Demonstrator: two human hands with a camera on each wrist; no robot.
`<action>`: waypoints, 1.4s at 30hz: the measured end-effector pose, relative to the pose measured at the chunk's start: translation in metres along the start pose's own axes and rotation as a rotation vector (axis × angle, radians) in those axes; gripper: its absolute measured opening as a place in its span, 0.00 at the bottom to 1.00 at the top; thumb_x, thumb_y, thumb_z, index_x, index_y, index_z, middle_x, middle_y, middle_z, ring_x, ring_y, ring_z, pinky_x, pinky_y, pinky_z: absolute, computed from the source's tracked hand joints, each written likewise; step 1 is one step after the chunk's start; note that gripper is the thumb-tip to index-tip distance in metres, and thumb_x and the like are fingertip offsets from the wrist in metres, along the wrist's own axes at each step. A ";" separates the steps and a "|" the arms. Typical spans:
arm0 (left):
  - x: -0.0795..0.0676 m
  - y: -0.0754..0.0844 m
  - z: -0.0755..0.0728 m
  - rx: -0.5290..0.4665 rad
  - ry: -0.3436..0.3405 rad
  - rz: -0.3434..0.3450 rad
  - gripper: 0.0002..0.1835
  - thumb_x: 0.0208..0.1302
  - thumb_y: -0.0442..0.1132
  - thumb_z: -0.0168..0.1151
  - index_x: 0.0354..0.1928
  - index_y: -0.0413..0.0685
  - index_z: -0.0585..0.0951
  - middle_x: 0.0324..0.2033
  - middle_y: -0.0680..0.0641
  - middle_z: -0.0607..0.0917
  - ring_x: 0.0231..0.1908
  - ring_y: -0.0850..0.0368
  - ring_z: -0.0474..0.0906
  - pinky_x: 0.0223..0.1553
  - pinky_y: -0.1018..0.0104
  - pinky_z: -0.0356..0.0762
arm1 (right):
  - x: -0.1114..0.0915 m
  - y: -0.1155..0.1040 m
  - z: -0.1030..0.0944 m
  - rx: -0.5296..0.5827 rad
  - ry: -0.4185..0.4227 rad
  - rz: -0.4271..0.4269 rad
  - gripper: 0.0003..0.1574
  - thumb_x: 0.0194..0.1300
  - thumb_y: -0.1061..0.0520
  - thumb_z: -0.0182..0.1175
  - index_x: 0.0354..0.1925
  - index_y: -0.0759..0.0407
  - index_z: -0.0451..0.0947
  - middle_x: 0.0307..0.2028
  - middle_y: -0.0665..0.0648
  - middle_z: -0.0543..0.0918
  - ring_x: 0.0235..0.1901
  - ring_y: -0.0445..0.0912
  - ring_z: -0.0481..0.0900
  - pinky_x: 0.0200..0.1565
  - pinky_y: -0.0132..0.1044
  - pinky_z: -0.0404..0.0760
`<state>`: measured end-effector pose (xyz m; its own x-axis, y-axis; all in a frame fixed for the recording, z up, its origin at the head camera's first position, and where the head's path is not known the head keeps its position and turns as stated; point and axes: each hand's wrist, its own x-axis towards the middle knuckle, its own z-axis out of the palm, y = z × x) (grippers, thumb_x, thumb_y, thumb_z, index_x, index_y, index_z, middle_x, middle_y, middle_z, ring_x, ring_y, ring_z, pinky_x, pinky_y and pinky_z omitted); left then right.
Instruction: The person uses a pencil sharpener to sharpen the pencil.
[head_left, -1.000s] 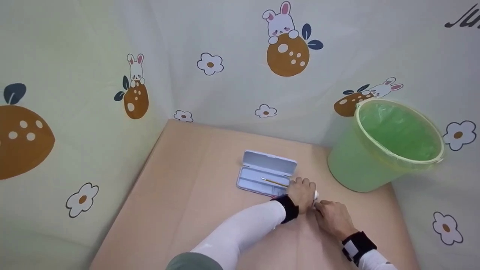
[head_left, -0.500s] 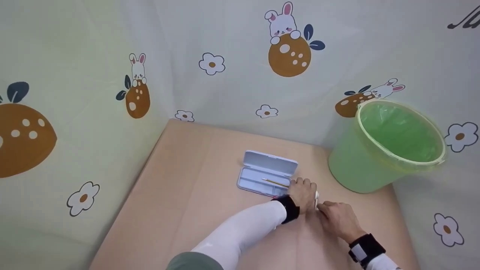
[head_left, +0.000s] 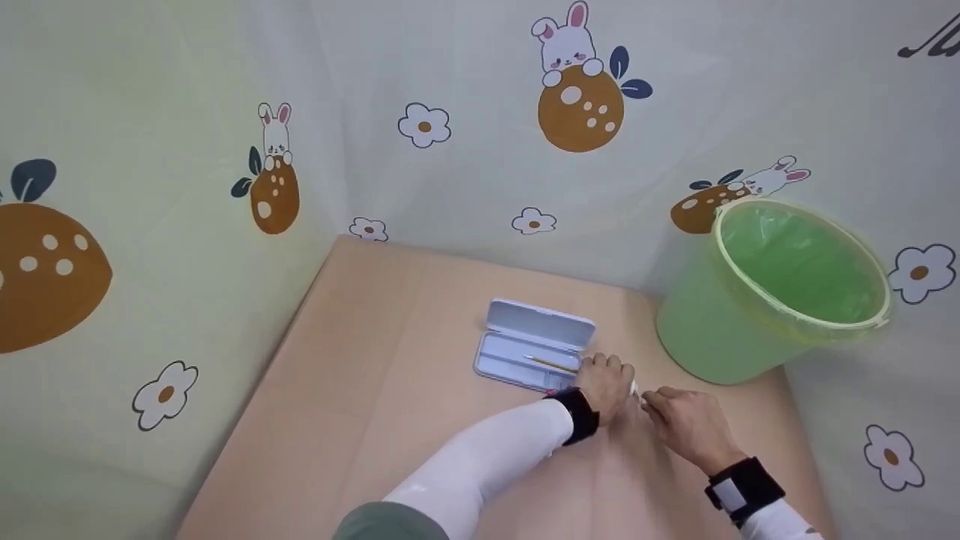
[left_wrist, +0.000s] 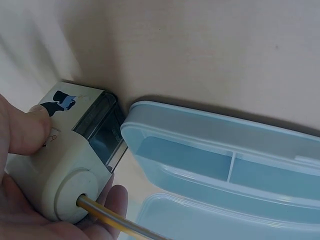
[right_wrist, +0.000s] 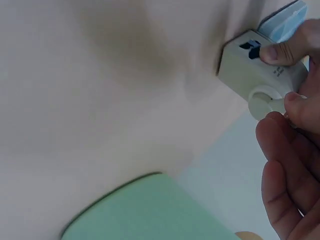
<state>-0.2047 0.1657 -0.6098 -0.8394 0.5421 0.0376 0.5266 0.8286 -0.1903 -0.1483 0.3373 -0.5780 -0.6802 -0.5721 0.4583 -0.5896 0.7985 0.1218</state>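
My left hand [head_left: 606, 386] grips a white crank pencil sharpener [left_wrist: 65, 145] with a dark see-through shavings drawer, thumb laid on its printed side. A yellow pencil [left_wrist: 117, 220] sticks out of the round hole at its front; the tip inside is hidden. At the opposite end, my right hand [head_left: 694, 424] pinches the sharpener's crank handle [right_wrist: 276, 105] between thumb and forefinger, other fingers bent below. Beside the left hand lies a light blue pencil case [head_left: 540, 326], its lid raised. In the head view the pencil's outer end reaches over the case.
A green bin [head_left: 712, 322] with a plastic liner stands at the table's back right, beyond the right hand. The tan table [head_left: 375, 337] meets patterned wall sheets [head_left: 465, 172] at its back and left. Something small and red [head_left: 553, 391] shows at the case's front edge.
My right hand has shifted rightward, dipping slightly and then rising, while pinching the crank, whose angle has changed. The left hand, sharpener and pencil case stay nearly in place.
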 end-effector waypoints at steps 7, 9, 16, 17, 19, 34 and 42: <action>0.001 -0.002 0.003 -0.011 0.027 0.023 0.14 0.83 0.53 0.59 0.62 0.62 0.79 0.54 0.57 0.86 0.54 0.59 0.84 0.54 0.66 0.84 | 0.011 0.005 -0.007 0.042 -0.044 0.093 0.17 0.45 0.62 0.90 0.30 0.52 0.90 0.22 0.47 0.83 0.19 0.37 0.76 0.22 0.29 0.71; 0.000 -0.003 0.003 -0.004 0.035 0.029 0.14 0.83 0.53 0.59 0.62 0.62 0.79 0.54 0.57 0.86 0.54 0.59 0.84 0.54 0.66 0.84 | 0.012 0.004 -0.009 0.061 -0.058 0.130 0.17 0.45 0.62 0.90 0.31 0.54 0.91 0.24 0.49 0.86 0.20 0.38 0.79 0.24 0.30 0.75; 0.000 -0.004 0.002 0.007 0.039 0.039 0.13 0.83 0.53 0.58 0.62 0.62 0.79 0.53 0.58 0.86 0.54 0.60 0.84 0.54 0.67 0.84 | 0.019 0.004 -0.012 0.066 -0.064 0.178 0.17 0.47 0.63 0.89 0.31 0.54 0.89 0.26 0.50 0.87 0.21 0.41 0.81 0.24 0.33 0.77; 0.001 -0.005 0.002 0.010 0.036 0.041 0.14 0.83 0.53 0.58 0.62 0.62 0.79 0.53 0.58 0.86 0.54 0.60 0.84 0.54 0.67 0.84 | 0.020 0.004 -0.012 0.065 -0.065 0.185 0.17 0.47 0.63 0.89 0.30 0.54 0.89 0.26 0.50 0.87 0.21 0.41 0.80 0.24 0.34 0.77; 0.002 -0.005 0.001 0.010 0.027 0.045 0.14 0.84 0.53 0.57 0.63 0.62 0.79 0.54 0.58 0.86 0.54 0.60 0.83 0.55 0.67 0.84 | 0.021 0.004 -0.013 0.063 -0.070 0.203 0.17 0.48 0.63 0.89 0.30 0.54 0.88 0.26 0.50 0.86 0.21 0.41 0.79 0.23 0.34 0.76; 0.003 -0.011 0.000 0.020 0.033 0.104 0.16 0.81 0.52 0.60 0.64 0.60 0.78 0.52 0.57 0.87 0.53 0.59 0.84 0.52 0.66 0.84 | 0.029 0.009 -0.004 0.049 -0.037 0.265 0.22 0.50 0.64 0.88 0.27 0.54 0.80 0.24 0.52 0.84 0.18 0.44 0.78 0.20 0.39 0.75; 0.002 -0.013 0.002 0.027 0.049 0.131 0.15 0.81 0.53 0.61 0.62 0.60 0.79 0.51 0.57 0.87 0.52 0.59 0.85 0.51 0.67 0.85 | 0.033 0.011 0.006 0.059 -0.048 0.306 0.19 0.56 0.65 0.84 0.28 0.57 0.80 0.25 0.55 0.86 0.18 0.49 0.80 0.20 0.44 0.79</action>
<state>-0.2131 0.1560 -0.6094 -0.7561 0.6518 0.0588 0.6264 0.7468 -0.2233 -0.1795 0.3262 -0.5665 -0.8490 -0.3164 0.4232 -0.3776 0.9236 -0.0670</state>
